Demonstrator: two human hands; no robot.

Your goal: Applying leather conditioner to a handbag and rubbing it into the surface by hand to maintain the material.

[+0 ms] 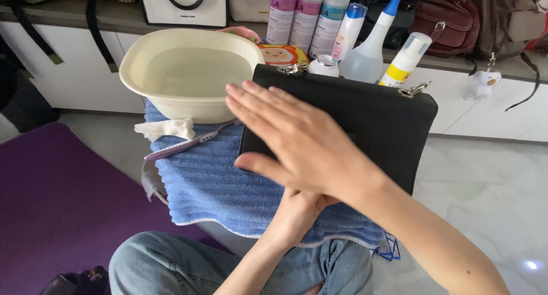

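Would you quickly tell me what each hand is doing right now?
Right hand: open, fingers flat on the black handbag.
Left hand: beneath the right, at the handbag's lower edge; grip cannot be told.

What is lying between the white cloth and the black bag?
In the head view, a purple toothbrush lies on the blue towel between the white cloth and the black bag.

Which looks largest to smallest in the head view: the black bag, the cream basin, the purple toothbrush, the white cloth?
1. Black bag, though nearer the camera, so close to the basin.
2. Cream basin.
3. Purple toothbrush.
4. White cloth, similar to the toothbrush.
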